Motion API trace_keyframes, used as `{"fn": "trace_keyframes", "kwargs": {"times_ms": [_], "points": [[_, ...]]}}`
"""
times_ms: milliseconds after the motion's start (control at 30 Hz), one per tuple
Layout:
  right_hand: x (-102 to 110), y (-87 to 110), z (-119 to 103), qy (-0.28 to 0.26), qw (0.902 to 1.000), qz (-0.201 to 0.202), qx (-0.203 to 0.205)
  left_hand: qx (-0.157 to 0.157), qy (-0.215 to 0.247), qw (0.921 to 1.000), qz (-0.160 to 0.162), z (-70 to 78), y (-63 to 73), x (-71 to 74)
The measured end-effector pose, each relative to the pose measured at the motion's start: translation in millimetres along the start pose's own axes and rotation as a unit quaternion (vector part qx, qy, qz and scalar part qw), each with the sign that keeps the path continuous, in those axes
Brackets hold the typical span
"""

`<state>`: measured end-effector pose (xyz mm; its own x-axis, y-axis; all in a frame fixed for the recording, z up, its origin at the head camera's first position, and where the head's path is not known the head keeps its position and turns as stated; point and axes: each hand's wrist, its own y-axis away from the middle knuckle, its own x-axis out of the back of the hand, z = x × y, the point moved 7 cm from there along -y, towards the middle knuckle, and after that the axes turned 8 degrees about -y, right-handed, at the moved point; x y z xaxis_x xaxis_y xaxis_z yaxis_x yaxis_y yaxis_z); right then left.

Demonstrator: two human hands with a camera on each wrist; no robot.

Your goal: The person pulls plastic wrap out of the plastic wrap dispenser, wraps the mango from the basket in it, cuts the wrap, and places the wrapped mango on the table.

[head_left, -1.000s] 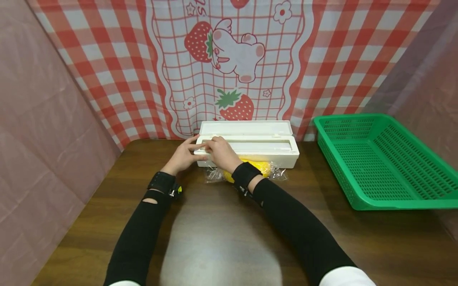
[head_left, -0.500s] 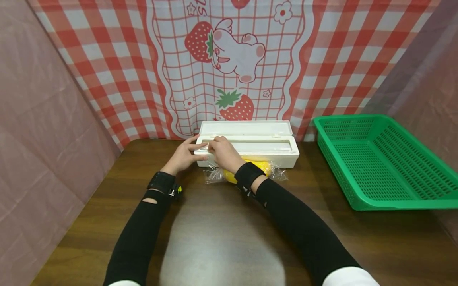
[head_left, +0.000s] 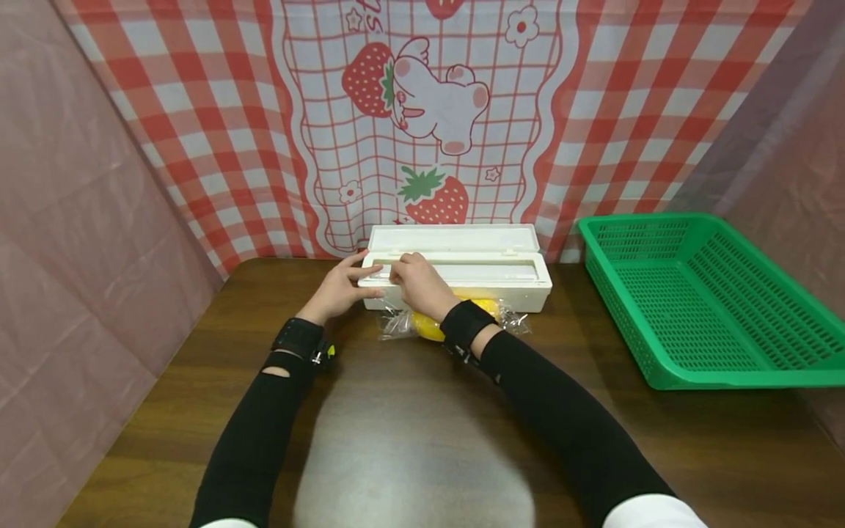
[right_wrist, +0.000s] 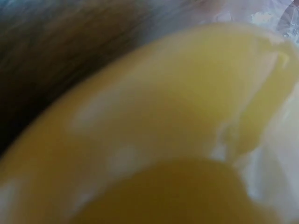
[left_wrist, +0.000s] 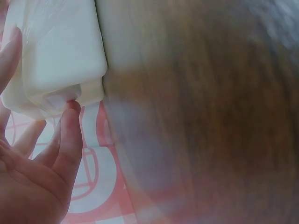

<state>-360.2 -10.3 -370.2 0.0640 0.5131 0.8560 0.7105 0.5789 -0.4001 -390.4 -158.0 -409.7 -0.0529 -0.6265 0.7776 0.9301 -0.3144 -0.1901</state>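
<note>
A long white cling film dispenser (head_left: 488,273) stands at the back of the table with its lid (head_left: 455,237) raised. My left hand (head_left: 335,292) grips its left end, thumb at the front and fingers spread over the top and side. The left wrist view shows fingertips against the end of the dispenser (left_wrist: 65,51). Over the left part of the slot, my right hand (head_left: 422,284) has its fingers curled down; I cannot tell what they pinch. In front lies a yellow thing (head_left: 429,328) in clear film, partly hidden by my right wrist. It fills the right wrist view.
A green plastic basket (head_left: 680,378) stands on the right side of the wooden table (head_left: 409,440). A red-and-white checked cloth (head_left: 224,132) hangs behind the dispenser. Crinkled clear film (head_left: 515,320) sticks out from the yellow thing's ends.
My right hand has slid a little to the right along the slot, away from my left fingers. The left hand and the dispenser have stayed in place.
</note>
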Motion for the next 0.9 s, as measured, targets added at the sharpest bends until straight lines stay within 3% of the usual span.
{"fn": "trace_keyframes", "kwargs": {"times_ms": [433,900], "points": [[8,8.0,6,0.002,0.9997,0.017,0.016,-0.004,-0.007,1.0,-0.004,0.6,-0.3,-0.1],[26,31.2,25,-0.029,0.9986,0.041,0.018,0.007,0.002,1.0,0.0,1.0,1.5,0.6]]}}
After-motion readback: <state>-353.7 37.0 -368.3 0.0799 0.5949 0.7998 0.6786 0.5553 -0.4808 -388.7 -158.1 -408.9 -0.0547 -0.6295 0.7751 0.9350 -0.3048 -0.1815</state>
